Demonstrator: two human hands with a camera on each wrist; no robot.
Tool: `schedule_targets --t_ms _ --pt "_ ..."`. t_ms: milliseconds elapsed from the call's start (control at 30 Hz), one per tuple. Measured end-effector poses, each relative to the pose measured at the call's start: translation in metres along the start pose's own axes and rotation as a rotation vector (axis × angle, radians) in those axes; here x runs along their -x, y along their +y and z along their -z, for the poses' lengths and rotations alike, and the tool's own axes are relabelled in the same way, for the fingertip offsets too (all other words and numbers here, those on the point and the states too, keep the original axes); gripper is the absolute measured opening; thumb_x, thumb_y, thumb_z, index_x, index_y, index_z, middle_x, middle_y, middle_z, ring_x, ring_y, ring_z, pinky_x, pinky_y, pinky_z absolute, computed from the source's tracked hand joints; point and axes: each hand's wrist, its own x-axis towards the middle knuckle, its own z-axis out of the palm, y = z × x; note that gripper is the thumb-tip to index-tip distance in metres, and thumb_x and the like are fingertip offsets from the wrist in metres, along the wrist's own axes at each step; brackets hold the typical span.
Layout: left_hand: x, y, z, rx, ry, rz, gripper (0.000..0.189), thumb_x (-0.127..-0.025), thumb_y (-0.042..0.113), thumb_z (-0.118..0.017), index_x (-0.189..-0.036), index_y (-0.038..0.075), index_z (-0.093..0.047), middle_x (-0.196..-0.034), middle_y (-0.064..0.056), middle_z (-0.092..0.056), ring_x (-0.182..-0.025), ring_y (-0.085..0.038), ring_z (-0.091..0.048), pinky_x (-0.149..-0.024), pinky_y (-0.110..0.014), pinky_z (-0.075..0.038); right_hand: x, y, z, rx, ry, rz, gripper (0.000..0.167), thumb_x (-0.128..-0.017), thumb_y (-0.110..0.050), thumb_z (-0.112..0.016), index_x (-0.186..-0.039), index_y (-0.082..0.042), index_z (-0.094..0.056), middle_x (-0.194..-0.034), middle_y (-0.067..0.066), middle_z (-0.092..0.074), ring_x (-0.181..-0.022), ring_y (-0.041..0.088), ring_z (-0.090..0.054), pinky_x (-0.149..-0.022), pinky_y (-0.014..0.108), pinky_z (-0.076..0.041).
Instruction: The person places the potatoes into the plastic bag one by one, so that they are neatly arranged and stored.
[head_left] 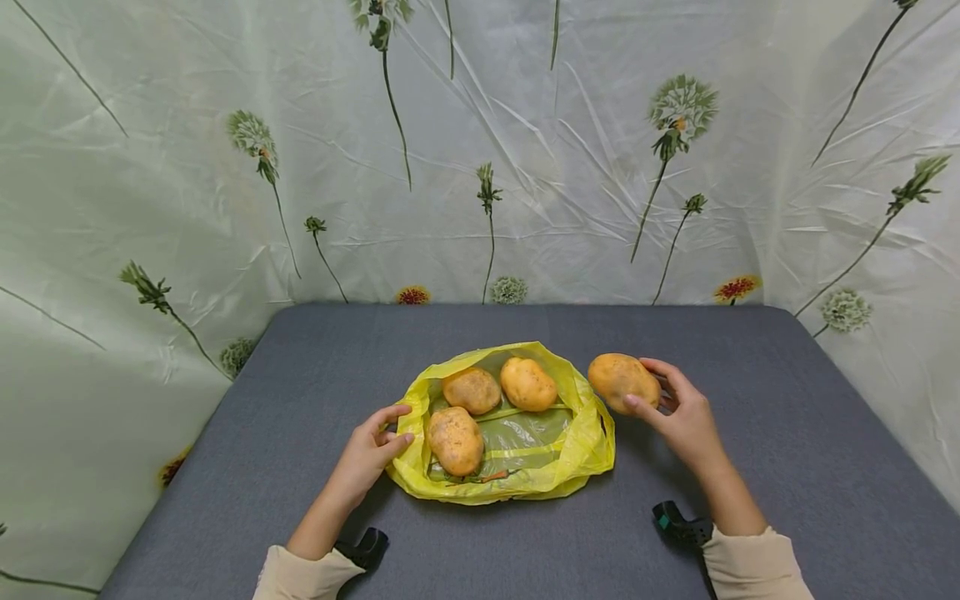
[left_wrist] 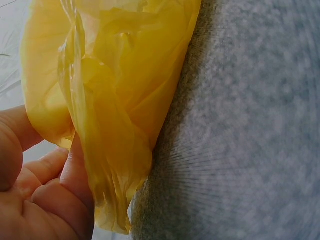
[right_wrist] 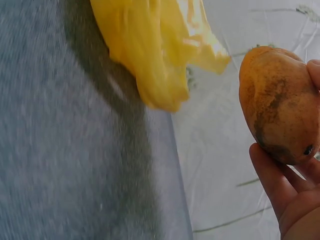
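Observation:
A yellow plastic bag (head_left: 585,450) lies on the table with its mouth spread wide. Three potatoes rest inside: one at the front left (head_left: 455,442), one behind it (head_left: 471,391) and one at the back (head_left: 528,384). My left hand (head_left: 367,454) holds the bag's left edge between thumb and fingers; folds of plastic hide some fingertips in the left wrist view. Just beyond the bag's right rim, my right hand (head_left: 686,417) grips another potato (head_left: 622,381) above the table. Dark patches mark this potato's skin in the right wrist view.
A grey cloth-covered table (head_left: 525,550) extends around the bag. Behind and beside it hangs a pale curtain (head_left: 465,142) printed with flowers. Black wrist devices are worn at the left (head_left: 367,548) and right (head_left: 678,523) wrists.

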Motion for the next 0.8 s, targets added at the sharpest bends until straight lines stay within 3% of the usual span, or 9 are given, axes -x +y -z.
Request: schedule_targets --t_ms 100,367,500,633,800 --pt "0.000 0.000 0.000 -0.002 0.000 -0.002 0.044 -0.084 0.004 -0.061 -0.126 0.003 -0.046 -0.091 -0.015 -0.058 -0.069 -0.017 -0.057 -0.055 -0.025 -0.046 0.000 -0.004 -0.004 -0.028 -0.013 0.029 0.055 -0.074 -0.007 -0.073 -0.124 -0.004 -0.049 -0.118 0.013 -0.052 -0.100 0.016 -0.052 -0.074 0.010 -0.040" --pt "0.000 -0.002 0.000 -0.013 0.000 -0.016 0.044 -0.084 0.005 -0.062 -0.125 0.003 -0.046 -0.084 -0.014 -0.060 -0.066 -0.016 -0.057 -0.054 -0.024 -0.046 0.001 -0.020 -0.018 -0.045 -0.076 0.089 0.058 -0.071 0.001 -0.074 -0.123 0.000 -0.049 -0.116 0.015 -0.053 -0.099 0.012 -0.052 -0.075 0.013 -0.042" --pt "0.000 -0.003 0.000 -0.019 0.005 -0.029 0.043 -0.084 0.005 -0.061 -0.124 0.003 -0.047 -0.079 -0.012 -0.061 -0.064 -0.016 -0.057 -0.053 -0.024 -0.045 0.001 -0.041 -0.021 -0.060 -0.100 0.119 0.057 -0.068 0.008 -0.073 -0.120 0.006 -0.050 -0.114 0.019 -0.053 -0.098 0.009 -0.051 -0.074 0.013 -0.042" --pt "0.000 -0.003 0.000 -0.033 0.006 -0.051 0.042 -0.084 0.005 -0.061 -0.124 0.001 -0.046 -0.078 -0.012 -0.061 -0.063 -0.016 -0.057 -0.051 -0.025 -0.045 0.000 -0.060 -0.025 -0.066 -0.127 0.142 0.055 -0.067 0.009 -0.073 -0.117 0.009 -0.050 -0.112 0.021 -0.054 -0.096 0.010 -0.051 -0.073 0.015 -0.044" --pt "0.000 -0.002 0.000 -0.020 -0.001 -0.026 0.043 -0.084 0.005 -0.061 -0.124 0.003 -0.046 -0.079 -0.012 -0.061 -0.063 -0.016 -0.057 -0.052 -0.025 -0.045 0.000 -0.066 -0.034 -0.073 -0.172 0.180 0.054 -0.066 0.007 -0.074 -0.115 0.010 -0.051 -0.109 0.021 -0.055 -0.094 0.019 -0.053 -0.071 0.026 -0.048"
